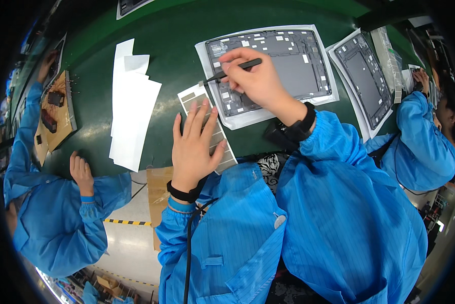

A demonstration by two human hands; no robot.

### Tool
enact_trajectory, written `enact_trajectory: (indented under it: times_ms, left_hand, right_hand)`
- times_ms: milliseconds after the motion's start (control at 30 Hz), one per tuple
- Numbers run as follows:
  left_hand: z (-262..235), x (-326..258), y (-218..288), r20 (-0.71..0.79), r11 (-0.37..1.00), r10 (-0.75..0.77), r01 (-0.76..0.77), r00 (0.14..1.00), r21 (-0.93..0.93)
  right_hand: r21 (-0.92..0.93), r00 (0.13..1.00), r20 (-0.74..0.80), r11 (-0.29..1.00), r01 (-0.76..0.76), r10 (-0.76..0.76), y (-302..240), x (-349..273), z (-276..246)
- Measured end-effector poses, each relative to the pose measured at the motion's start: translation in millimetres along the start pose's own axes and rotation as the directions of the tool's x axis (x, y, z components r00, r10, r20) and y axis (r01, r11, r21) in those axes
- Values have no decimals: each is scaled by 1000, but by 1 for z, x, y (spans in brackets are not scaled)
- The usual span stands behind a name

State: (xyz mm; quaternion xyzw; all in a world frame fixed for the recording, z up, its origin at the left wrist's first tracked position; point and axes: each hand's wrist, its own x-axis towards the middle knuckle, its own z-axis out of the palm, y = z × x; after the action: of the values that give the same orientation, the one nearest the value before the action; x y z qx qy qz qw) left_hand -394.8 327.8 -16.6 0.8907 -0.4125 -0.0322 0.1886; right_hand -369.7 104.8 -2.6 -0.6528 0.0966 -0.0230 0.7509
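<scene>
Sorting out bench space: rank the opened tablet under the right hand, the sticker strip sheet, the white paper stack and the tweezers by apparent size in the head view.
1. Opened tablet
2. White paper stack, nearly alike; fisheye bending leaves the top two unsure
3. Sticker strip sheet, partly under the left hand
4. Tweezers

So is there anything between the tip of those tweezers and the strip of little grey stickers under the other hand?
Nothing visible. The right hand holds the tweezers with their tip just past the top end of the sticker strip, over bare green table. The left hand lies flat on the strip lower down, away from the tip.
</scene>
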Motion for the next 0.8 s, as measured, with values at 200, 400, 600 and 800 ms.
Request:
enact_trajectory:
  times_ms: [200,400,600,800]
  left_hand:
    - [-3,3,-10,-99,988,-119,107,988,-115]
    - [-5,10,-3,-125,995,-99,99,987,-2]
    - [-13,17,9,-96,986,-140,148,985,74]
    - [-15,23,14,-80,982,-151,159,985,102]
  right_hand:
    - [-83,978,-160,986,-145,130,-10,-38,-32]
    - [-4,984,-150,996,-94,92,5,-52,-25]
    - [-128,988,-150,990,-59,39,5,-49,-23]
    - [-120,988,-152,992,-47,28,10,-49,-20]
